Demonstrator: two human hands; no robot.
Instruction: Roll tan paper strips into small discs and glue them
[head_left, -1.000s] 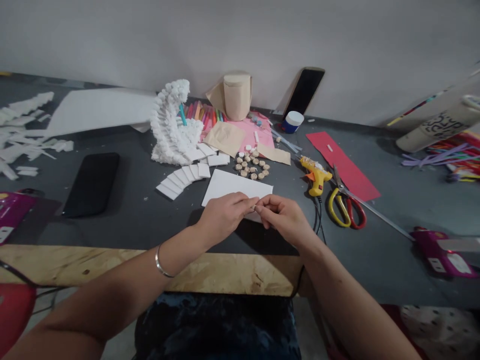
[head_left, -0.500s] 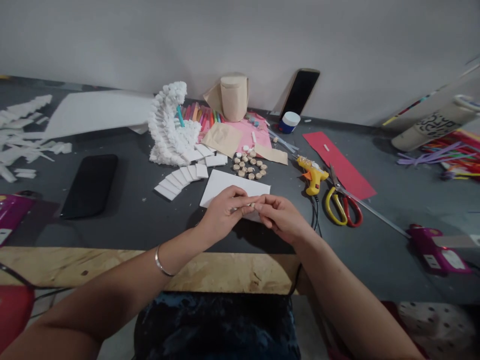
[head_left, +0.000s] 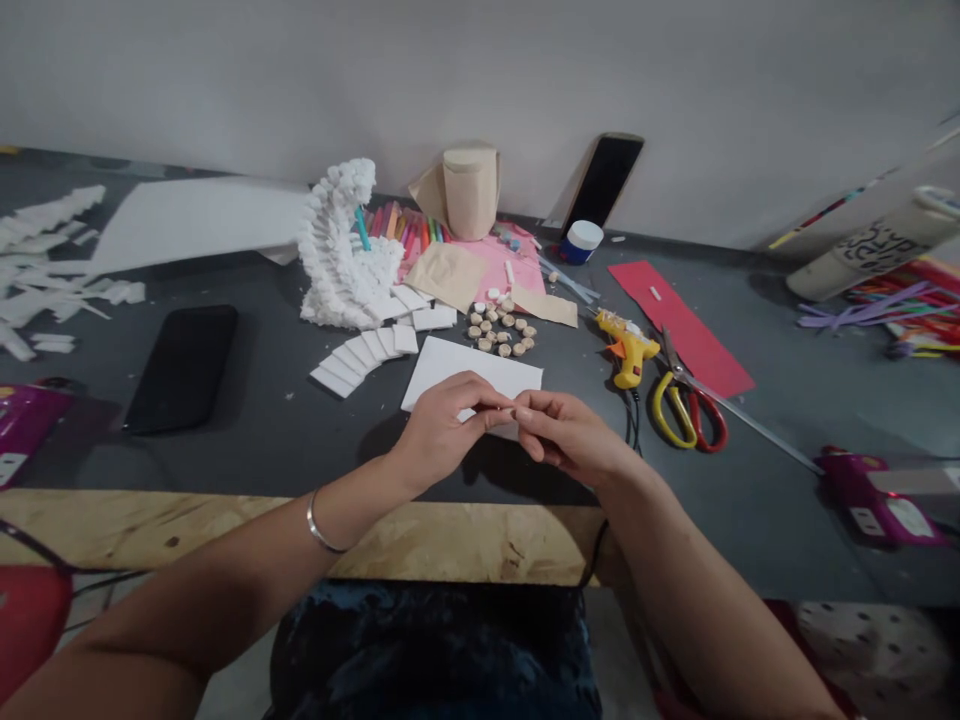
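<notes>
My left hand [head_left: 448, 425] and my right hand [head_left: 568, 432] meet fingertip to fingertip over the table's front part. Both pinch a small pale piece [head_left: 511, 411], mostly covered by the fingers, so its kind cannot be made out. Just beyond them a white sheet [head_left: 450, 368] lies flat, partly under my hands in this view. Several small round tan pieces [head_left: 504, 349] form a loose ring behind the sheet. To the right are a yellow glue gun [head_left: 628, 350] and scissors [head_left: 677, 400] with one yellow and one red handle.
White square tiles [head_left: 345, 368] fan out at left, below a fluffy white curved model [head_left: 322, 260]. A black phone [head_left: 184, 370] lies farther left; another phone [head_left: 604, 180] leans on the wall. Red paper [head_left: 694, 335], a small blue jar [head_left: 581, 243] and a tan paper-wrapped cylinder [head_left: 471, 195] stand about.
My hands stay together, with fingertips shifting slightly around the small piece; less of it shows now. The whole view has moved a little. Nothing on the table has visibly moved.
</notes>
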